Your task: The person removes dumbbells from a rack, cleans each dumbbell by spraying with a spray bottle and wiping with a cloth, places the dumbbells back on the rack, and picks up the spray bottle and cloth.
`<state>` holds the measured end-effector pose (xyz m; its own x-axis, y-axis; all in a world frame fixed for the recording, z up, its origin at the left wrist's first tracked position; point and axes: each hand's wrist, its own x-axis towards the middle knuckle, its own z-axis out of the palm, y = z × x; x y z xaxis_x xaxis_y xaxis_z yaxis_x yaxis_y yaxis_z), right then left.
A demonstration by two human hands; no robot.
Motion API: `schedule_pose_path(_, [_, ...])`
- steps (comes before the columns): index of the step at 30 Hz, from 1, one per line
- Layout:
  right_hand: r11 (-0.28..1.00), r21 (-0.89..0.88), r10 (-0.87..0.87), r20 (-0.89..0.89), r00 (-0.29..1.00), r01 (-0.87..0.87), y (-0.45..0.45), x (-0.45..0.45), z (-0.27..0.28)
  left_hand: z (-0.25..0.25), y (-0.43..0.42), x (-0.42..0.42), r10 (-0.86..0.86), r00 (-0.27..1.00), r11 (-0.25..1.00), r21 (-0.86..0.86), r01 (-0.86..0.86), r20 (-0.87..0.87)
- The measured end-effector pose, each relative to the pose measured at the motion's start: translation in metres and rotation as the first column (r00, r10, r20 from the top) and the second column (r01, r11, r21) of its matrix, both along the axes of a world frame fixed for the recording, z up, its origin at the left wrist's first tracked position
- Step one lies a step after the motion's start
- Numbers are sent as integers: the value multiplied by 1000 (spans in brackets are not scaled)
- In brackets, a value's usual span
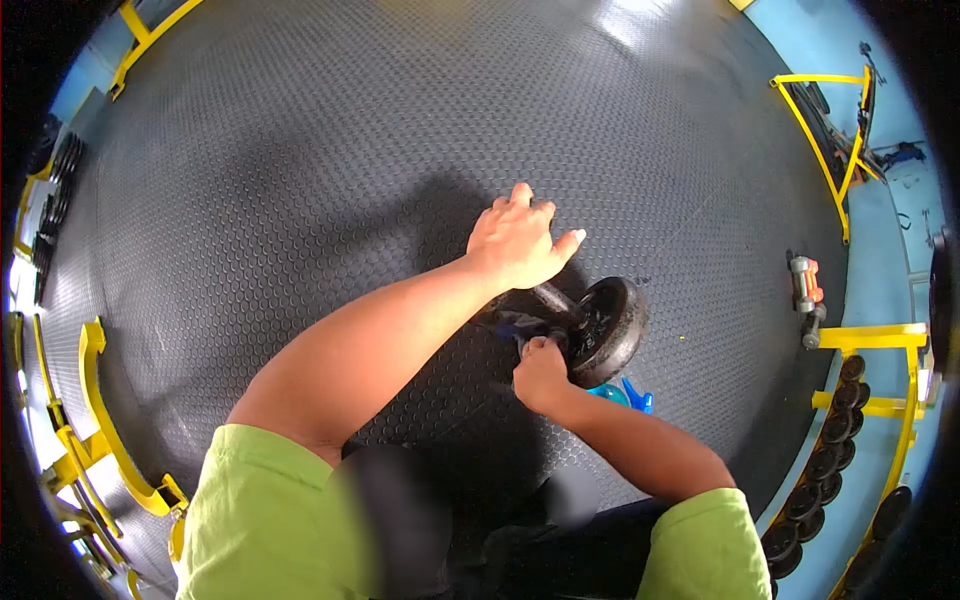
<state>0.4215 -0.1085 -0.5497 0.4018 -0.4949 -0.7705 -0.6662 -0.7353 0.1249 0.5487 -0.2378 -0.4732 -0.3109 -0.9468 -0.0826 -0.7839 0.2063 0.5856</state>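
A dark, worn dumbbell lies on the floor, its round weight plate point(612, 328) at the right and its metal handle point(557, 302) running up to the left. The handle's other end is hidden behind my left hand and forearm. My left hand point(517, 240) is above that end with fingers and thumb spread; whether it touches the dumbbell cannot be made out. Just below the handle, my right hand point(543, 374) is closed on a dark bluish cloth point(518, 326), close to the plate. A teal spray bottle point(610, 394) with a blue trigger is partly hidden behind the right forearm.
Black studded rubber matting point(330, 150) covers the floor. Small dumbbells point(804, 290) lie by the right wall, near a yellow rack point(870, 338) with rows of dark weights point(822, 462). Yellow metal frames point(92, 400) stand at the left edge.
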Motion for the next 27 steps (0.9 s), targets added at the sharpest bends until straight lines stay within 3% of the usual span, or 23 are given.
schedule_pose_path(4, [994, 112, -23, 28, 999, 19, -25, 12, 112, 1, -2, -4, 21, 1000, 999, 31, -21, 9])
schedule_pose_path(5, [993, 42, -107, -11, 994, 107, -37, 10, 138, 4, -3, -5, 4, 999, 999, 45, -6, 43])
schedule_pose_path(6, [994, 71, -89, -1, 996, 88, -55, -3, 170, 6, -4, -6, -13, 997, 998, 60, 9, 76])
schedule_pose_path(7, [938, -11, -345, -130, 929, 347, -75, -5, 197, 6, -5, -6, -8, 998, 997, 71, 3, 66])
schedule_pose_path(9, [908, -267, -250, 273, 929, 323, -91, -60, 217, 2, -3, -4, -33, 998, 998, 46, 30, 61])
schedule_pose_path(10, [914, -255, -248, 262, 932, 315, -104, -71, 215, 1, -3, -3, -27, 998, 998, 62, 24, 53])
schedule_pose_path(12, [908, -85, -328, 467, 821, 411, -133, -82, 206, 1, -2, -1, -52, 998, 997, 57, 50, 37])
schedule_pose_path(13, [910, -75, -333, 458, 824, 408, -136, -89, 185, 0, -2, -1, -50, 998, 996, 70, 48, 31])
schedule_pose_path(15, [928, 364, -275, 527, 804, 79, -140, -94, 128, -1, -1, 2, -66, 998, 998, 15, 66, 20])
schedule_pose_path(17, [915, 401, -260, 485, 835, 52, -147, -85, 107, -3, -2, 7, -114, 993, 993, -8, 114, 11])
schedule_pose_path(18, [848, 447, -416, 225, 881, 286, -159, -74, 103, -7, 0, 9, -111, 994, 993, -31, 111, 9])
schedule_pose_path(19, [750, 413, -546, -54, 836, 517, -169, -69, 98, -9, 2, 8, -117, 993, 991, -60, 117, 2])
schedule_pose_path(20, [841, 334, -442, -27, 896, 425, -174, -73, 81, -10, 2, 8, -114, 994, 992, -48, 113, -4])
schedule_pose_path(22, [822, 439, -393, -27, 919, 364, -175, -65, 68, -12, 4, 8, -69, 994, 995, -81, 62, -84])
schedule_pose_path(23, [792, 535, -344, -9, 939, 295, -178, -59, 61, -14, 6, 7, -48, 996, 993, -115, 40, -71])
schedule_pose_path(24, [673, 625, -469, -53, 882, 395, -186, -66, 56, -14, 8, 9, -41, 995, 994, -107, 32, -88])
schedule_pose_path(25, [528, 746, -583, -30, 812, 407, -190, -94, 16, -13, 9, 10, -40, 994, 995, -99, 30, -106])
schedule_pose_path(27, [569, 780, -412, -4, 911, 260, -203, -94, -13, -14, 10, 13, -41, 991, 995, -91, 30, -128])
